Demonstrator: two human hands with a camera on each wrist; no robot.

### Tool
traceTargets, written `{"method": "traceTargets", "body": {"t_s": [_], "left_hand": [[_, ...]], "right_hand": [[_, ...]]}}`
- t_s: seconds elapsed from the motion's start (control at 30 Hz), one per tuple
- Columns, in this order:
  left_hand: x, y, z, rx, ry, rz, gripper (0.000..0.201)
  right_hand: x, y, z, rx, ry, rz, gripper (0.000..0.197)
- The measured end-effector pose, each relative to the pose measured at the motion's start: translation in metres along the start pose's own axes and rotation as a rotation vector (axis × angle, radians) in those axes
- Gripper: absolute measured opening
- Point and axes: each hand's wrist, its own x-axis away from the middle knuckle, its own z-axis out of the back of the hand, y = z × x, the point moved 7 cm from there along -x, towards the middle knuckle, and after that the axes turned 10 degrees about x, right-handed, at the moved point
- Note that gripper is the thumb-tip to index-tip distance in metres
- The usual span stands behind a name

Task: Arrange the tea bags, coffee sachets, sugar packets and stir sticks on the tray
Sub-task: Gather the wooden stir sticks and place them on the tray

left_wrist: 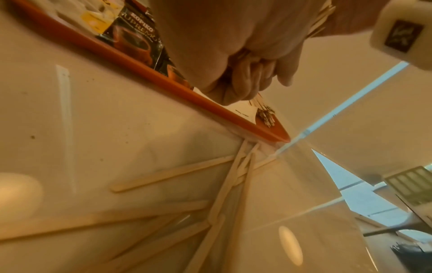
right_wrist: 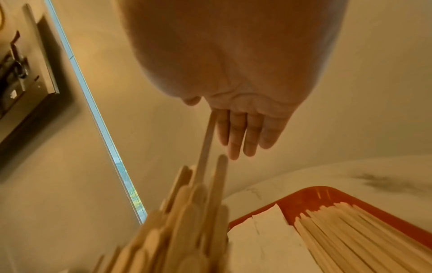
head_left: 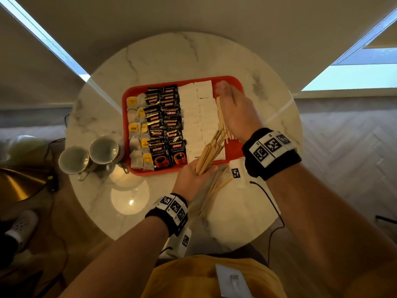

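While the left hand is curling its fingers around a bundle of stir sticks at the near edge of the red tray, the right hand is reaching over the tray's right side with its fingers straight and pressed together — in the right wrist view one single stick is lying against the index finger side, though how it is being held cannot be told. The bundle is fanning out from the left fist, tips pointing away over the tray. On the tray, things are lying in columns: tea bags with yellow tags along the left edge, black coffee sachets next to them, white sugar packets beside those, and a row of stir sticks already laid flat just right of the sugar, under the right hand. More loose sticks are lying scattered on the round marble table just in front of the tray — the left wrist view is showing them crossing each other right up against the tray's rim. Two cups are standing on the table to the left of the tray, touching each other. Both wrists are wearing black bands with square printed markers.
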Motion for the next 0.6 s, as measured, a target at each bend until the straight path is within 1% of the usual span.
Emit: {"method": "traceTargets", "body": {"t_s": [0.03,0.1,0.13,0.17,0.2,0.27,0.33,0.37,0.43,0.5,0.57,0.6], "left_hand": [[0.0,0.002,-0.002,-0.002,-0.009,-0.008,0.018],[-0.001,0.008,-0.007,0.004,-0.032,-0.036,0.018],[-0.001,0.01,-0.01,0.008,-0.051,-0.044,0.017],[-0.001,0.009,-0.011,0.011,-0.068,-0.046,0.019],[0.0,0.006,-0.01,0.006,-0.076,-0.04,0.022],[0.001,-0.001,-0.008,-0.035,-0.092,-0.014,0.025],[-0.001,-0.002,-0.007,-0.054,-0.112,-0.005,0.018],[-0.002,-0.001,-0.008,-0.054,-0.12,-0.009,0.014],[-0.004,0.004,-0.011,-0.035,-0.128,-0.01,0.008],[-0.005,0.005,-0.014,-0.021,-0.13,-0.009,0.01],[-0.004,0.002,-0.018,-0.039,-0.115,-0.004,0.013],[-0.003,0.001,-0.021,-0.036,-0.105,0.002,0.01]], "right_hand": [[0.001,-0.001,-0.013,0.058,-0.123,-0.005,0.063],[0.013,0.007,-0.052,0.189,-0.446,-0.032,0.072],[0.019,0.014,-0.067,0.21,-0.558,-0.053,0.073],[0.024,0.018,-0.075,0.198,-0.608,-0.073,0.072],[0.025,0.021,-0.078,0.182,-0.615,-0.084,0.07],[0.023,0.022,-0.075,0.134,-0.559,-0.077,0.066],[0.023,0.023,-0.069,0.088,-0.475,-0.07,0.063],[0.025,0.023,-0.07,0.091,-0.458,-0.062,0.062],[0.031,0.025,-0.076,0.2,-0.476,-0.039,0.061],[0.032,0.032,-0.08,0.274,-0.469,-0.033,0.057],[0.03,0.037,-0.079,0.224,-0.462,-0.033,0.055],[0.027,0.04,-0.076,0.188,-0.439,-0.035,0.055]]}}
